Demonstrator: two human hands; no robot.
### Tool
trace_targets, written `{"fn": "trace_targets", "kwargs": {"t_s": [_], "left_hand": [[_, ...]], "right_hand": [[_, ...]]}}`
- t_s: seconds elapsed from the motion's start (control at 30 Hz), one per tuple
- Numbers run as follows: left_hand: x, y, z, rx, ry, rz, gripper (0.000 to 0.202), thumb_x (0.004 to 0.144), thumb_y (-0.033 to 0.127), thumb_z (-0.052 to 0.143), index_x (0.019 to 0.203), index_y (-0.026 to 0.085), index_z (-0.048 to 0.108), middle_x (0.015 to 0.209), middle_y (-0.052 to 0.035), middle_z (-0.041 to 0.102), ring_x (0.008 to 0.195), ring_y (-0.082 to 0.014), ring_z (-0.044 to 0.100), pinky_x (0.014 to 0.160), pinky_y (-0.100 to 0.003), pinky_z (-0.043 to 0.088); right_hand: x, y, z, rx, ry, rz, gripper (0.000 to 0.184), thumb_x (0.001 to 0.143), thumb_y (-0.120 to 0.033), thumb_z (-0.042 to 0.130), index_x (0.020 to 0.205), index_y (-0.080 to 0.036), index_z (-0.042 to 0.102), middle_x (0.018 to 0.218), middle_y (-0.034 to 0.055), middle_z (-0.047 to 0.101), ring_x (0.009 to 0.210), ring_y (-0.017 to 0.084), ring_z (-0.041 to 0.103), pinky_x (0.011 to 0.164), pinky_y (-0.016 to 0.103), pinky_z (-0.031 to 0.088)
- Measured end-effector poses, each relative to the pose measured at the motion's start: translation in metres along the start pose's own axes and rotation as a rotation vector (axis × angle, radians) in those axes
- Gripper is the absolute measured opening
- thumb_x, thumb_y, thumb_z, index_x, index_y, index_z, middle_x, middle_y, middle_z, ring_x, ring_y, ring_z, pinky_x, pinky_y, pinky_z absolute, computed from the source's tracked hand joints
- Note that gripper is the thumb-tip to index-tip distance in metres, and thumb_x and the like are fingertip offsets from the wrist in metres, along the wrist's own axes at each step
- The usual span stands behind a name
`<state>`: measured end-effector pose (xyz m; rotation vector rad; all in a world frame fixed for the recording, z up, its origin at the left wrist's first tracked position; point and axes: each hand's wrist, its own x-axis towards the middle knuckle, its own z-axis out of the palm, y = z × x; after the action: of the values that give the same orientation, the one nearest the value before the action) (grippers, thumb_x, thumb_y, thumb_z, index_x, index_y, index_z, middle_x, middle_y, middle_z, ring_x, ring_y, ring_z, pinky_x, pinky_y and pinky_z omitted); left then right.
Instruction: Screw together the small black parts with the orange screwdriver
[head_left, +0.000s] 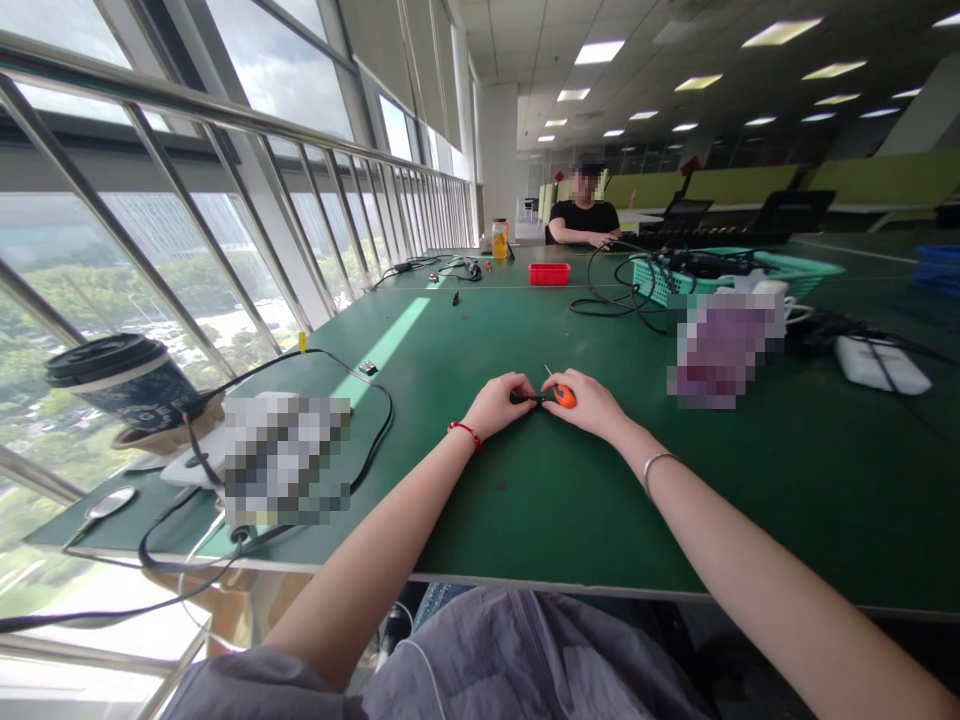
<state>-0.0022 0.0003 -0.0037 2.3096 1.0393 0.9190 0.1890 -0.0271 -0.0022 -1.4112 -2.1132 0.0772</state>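
Orange-handled tool (565, 396) — within right grip (590, 398).

- Screwdriver (565, 396), in the grip: bright orange handle, silvery shaft.
- Small part (538, 400), also in the grip: black.
- Bracelet (465, 434), just left of the grip: red.
- Bangle (658, 463), right of the grip and nearer: silver.
- Table (510, 530), beneath the grip: plain dark green, paler in a lit stripe to the left.
- Cup (139, 390), far left of the grip: dark blue with pale lettering, black lid.
- Tray (549, 274), beyond the grip: solid red.
- Jar (499, 240), farther beyond: amber.
- Basket (810, 268), beyond and right: mint green.
- Shirt (581, 220), well beyond: black.
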Motion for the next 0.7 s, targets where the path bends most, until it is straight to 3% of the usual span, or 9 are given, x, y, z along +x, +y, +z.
{"fn": "trace_targets", "kwargs": {"t_s": [0.27,0.7], "left_hand": [[-0.001,0.006,-0.003,0.145,0.025,0.026,0.003,0.074,0.019,0.061,0.076,0.018,0.063,0.087,-0.0037,0.063,0.085,-0.0176,0.06,0.082,-0.031,0.048],[-0.002,0.011,-0.006,0.203,0.049,0.037,0.006,0.076,0.023,0.062,0.078,0.019,0.066,0.089,-0.0029,0.067,0.09,-0.0189,0.06,0.084,-0.032,0.048]], "right_hand": [[0.0,-0.008,-0.003,-0.109,-0.055,-0.031,0.011,0.081,-0.027,0.06,0.091,-0.025,0.066,0.088,0.0017,0.06,0.07,0.015,0.054,0.065,0.028,0.039],[-0.002,-0.018,-0.009,-0.237,-0.087,-0.022,0.013,0.085,-0.027,0.057,0.095,-0.025,0.065,0.092,0.002,0.061,0.072,0.014,0.056,0.066,0.026,0.039]]}}
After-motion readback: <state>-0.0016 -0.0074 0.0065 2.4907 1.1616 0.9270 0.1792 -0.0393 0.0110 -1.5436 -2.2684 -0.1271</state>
